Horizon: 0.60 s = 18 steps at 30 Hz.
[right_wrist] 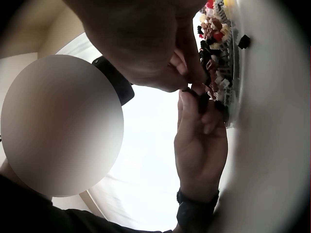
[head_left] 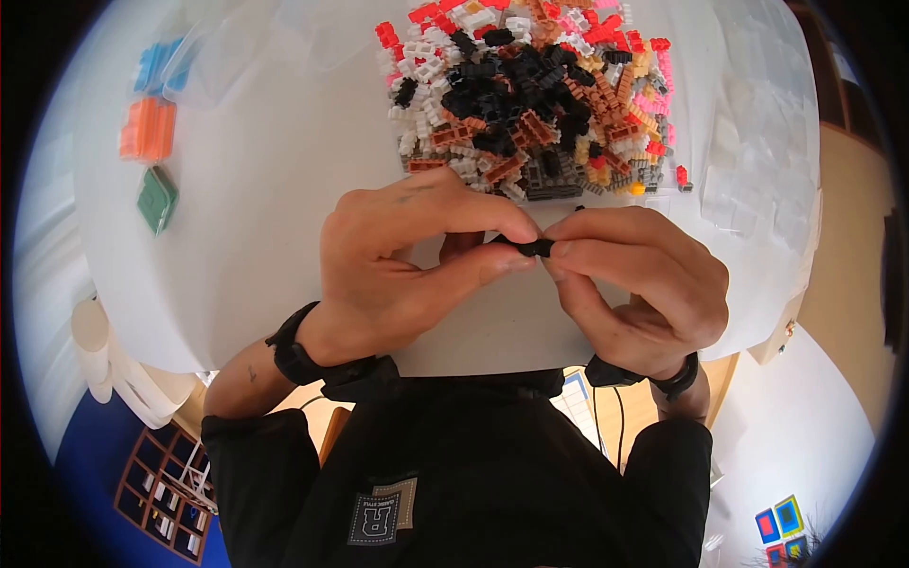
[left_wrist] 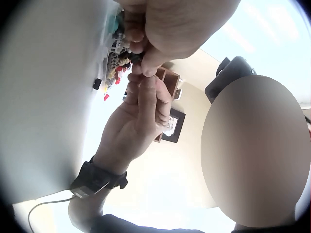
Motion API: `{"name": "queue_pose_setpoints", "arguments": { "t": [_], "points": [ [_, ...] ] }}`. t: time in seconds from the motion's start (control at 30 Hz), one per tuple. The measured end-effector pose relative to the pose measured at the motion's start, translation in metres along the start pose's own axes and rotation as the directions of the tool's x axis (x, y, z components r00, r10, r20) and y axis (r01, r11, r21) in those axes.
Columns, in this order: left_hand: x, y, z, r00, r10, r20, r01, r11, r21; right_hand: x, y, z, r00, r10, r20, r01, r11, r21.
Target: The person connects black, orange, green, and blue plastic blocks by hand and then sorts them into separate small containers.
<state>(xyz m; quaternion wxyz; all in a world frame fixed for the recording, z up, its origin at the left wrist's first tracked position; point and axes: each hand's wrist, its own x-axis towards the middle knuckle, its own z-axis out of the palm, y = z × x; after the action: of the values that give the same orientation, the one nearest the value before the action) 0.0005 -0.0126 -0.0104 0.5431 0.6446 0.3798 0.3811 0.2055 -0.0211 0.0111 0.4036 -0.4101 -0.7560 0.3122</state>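
Between the fingertips of both hands is a small black building-brick piece [head_left: 536, 248], mostly covered by the fingers. My left hand [head_left: 393, 256] pinches its left side with thumb and index finger. From the other side, the thumb and fingers of my right hand [head_left: 653, 279] pinch it too. Just beyond the hands lies a large heap of small bricks [head_left: 525, 85], black and brown in the middle, with white, red, yellow, grey and pink around them. A loose black brick [right_wrist: 244, 41] lies on the table outside the heap in the right wrist view.
Clear plastic packaging [head_left: 757, 161] covers the right side of the white table [head_left: 246, 227]. A red brick [head_left: 682, 174] sits beside the heap. Along the left stand blue pieces [head_left: 156, 64], an orange stack [head_left: 148, 129] and a green block [head_left: 157, 200].
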Motion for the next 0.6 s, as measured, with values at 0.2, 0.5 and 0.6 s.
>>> {"name": "queue_pose_setpoints", "arguments": {
  "t": [0.2,0.5,0.6],
  "points": [
    [-0.0008,-0.0010,0.0002,1.000,-0.014,0.001,0.014,0.999,-0.041,-0.0027,0.0028,0.0028,0.999,-0.004,-0.051,0.006,0.999,0.039],
    [-0.0005,-0.0016,0.0007,1.000,0.001,0.009,-0.001,1.000,-0.001,-0.0027,0.0033,0.0035,0.998,-0.043,-0.055,0.042,0.999,-0.020],
    [-0.0007,-0.0008,0.0010,1.000,0.000,0.009,-0.001,1.000,0.026,-0.0012,0.0017,0.0005,1.000,-0.015,-0.027,0.015,1.000,-0.008]
  ]
}}
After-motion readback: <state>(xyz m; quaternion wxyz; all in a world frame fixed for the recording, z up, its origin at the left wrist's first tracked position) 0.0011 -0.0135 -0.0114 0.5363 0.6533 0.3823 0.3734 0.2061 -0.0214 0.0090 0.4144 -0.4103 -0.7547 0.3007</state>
